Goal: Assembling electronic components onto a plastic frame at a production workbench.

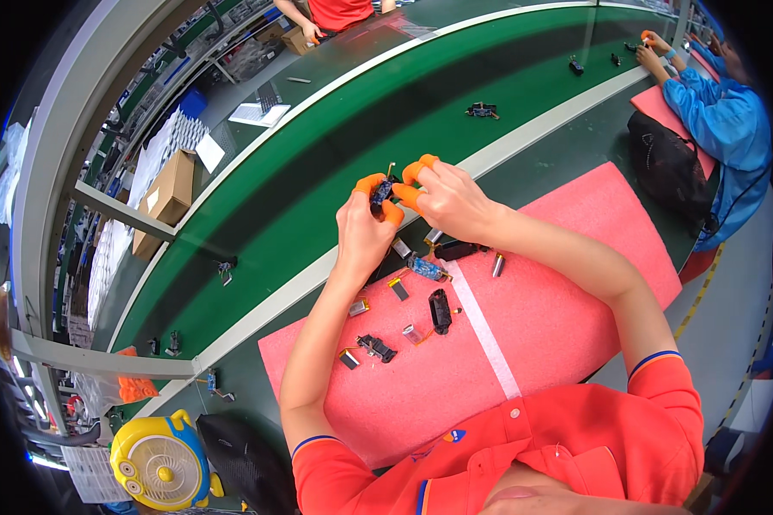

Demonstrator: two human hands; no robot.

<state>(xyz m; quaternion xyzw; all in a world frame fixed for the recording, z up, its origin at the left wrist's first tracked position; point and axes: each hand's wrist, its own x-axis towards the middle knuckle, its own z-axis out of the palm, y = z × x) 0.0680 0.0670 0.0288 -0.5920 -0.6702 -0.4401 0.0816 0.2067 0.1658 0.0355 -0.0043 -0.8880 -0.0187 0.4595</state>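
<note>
Above the far edge of the pink foam mat (567, 335), my left hand (362, 225) pinches a small black housing with a blue circuit board (380, 196). My right hand (455, 199) closes on the same part from its right side, hiding some of it. Orange finger cots cover fingertips on both hands. Just below them lie another blue circuit board (426, 268) and a black housing (460, 250). Nearer to me on the foam are an open black housing (440, 311), a black frame-like part (376, 348) and several small silver battery cells, one of them (398, 288) with a yellow end.
Beyond the mat runs a green conveyor belt (318, 206) with scattered assemblies, including one (483, 111). A yellow fan (159, 463) and a black bag (245, 455) sit at lower left. At right, a person in blue (721, 129) works beside a black backpack (666, 163). A person in red stands across the belt.
</note>
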